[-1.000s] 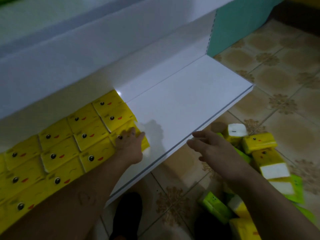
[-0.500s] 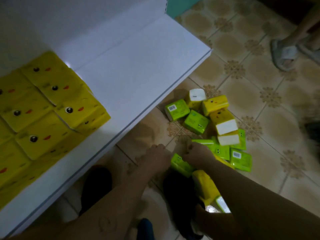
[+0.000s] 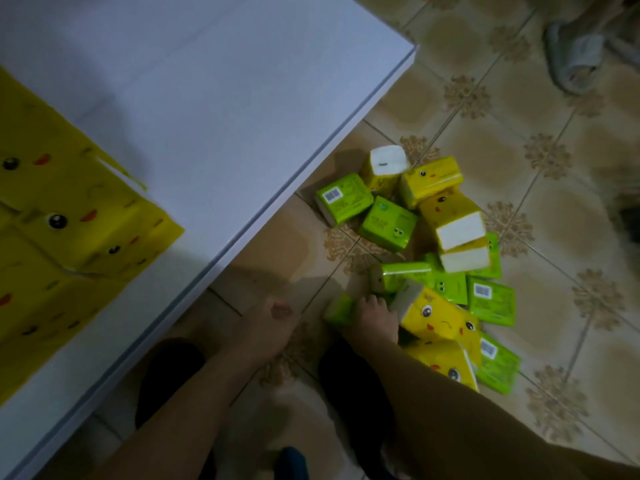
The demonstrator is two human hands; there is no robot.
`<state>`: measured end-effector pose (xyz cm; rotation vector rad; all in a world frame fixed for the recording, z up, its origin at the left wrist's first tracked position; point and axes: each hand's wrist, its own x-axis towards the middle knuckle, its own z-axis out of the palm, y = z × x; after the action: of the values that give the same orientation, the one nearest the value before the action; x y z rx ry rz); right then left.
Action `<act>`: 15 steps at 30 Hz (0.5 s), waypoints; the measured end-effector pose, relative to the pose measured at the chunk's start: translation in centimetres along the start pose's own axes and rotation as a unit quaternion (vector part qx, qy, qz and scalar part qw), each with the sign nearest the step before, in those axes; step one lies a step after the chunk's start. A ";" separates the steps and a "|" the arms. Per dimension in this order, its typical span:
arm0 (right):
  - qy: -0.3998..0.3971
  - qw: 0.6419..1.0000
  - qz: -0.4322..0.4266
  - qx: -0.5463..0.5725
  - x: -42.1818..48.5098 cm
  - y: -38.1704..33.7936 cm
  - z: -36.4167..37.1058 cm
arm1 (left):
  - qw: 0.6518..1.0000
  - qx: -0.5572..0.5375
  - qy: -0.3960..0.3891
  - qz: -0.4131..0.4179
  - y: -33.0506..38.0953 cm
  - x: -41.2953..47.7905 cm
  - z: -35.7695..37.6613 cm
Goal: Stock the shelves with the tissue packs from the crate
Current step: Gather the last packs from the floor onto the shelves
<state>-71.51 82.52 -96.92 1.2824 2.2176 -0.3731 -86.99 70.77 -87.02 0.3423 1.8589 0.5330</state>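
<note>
Several green and yellow tissue packs lie in a loose pile (image 3: pixel 433 237) on the tiled floor, right of the white shelf (image 3: pixel 242 133). Yellow packs with cartoon faces (image 3: pixel 69 230) are stacked on the shelf's left part. My right hand (image 3: pixel 375 318) reaches down into the near end of the pile and grips a green tissue pack (image 3: pixel 339 310), which sticks out to the left from under it. A yellow pack (image 3: pixel 440 318) lies against that hand's right side. My left hand (image 3: pixel 273 320) hovers low over the floor beside the shelf edge, fingers pointing down, holding nothing. No crate is in view.
The shelf's front edge (image 3: pixel 294 188) runs diagonally just left of my hands. My dark-clad feet (image 3: pixel 166 375) stand below my arms. Another person's sandalled foot (image 3: pixel 575 60) stands on the tiles at the top right.
My left hand has left the stacked yellow packs and come down to the floor. My right hand has dropped into the pile and taken hold of a green pack. My view has tilted down and closer.
</note>
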 end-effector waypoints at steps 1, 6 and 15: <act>0.011 0.999 0.018 0.046 -0.1 -0.4 -0.9 | 1.000 -0.012 0.003 -0.008 0.4 -0.2 0.0; 0.243 0.905 -0.115 0.330 -2.2 -4.7 -6.8 | 0.939 -0.325 0.058 -0.097 3.7 -1.4 -3.3; 0.274 0.731 -0.219 0.585 -6.0 -11.7 -14.5 | 0.913 -0.363 0.166 0.089 7.5 -5.3 -11.8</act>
<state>-83.82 79.42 -82.00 1.4837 2.8463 -2.0822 -96.45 72.41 -75.55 -0.0925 1.8033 1.4241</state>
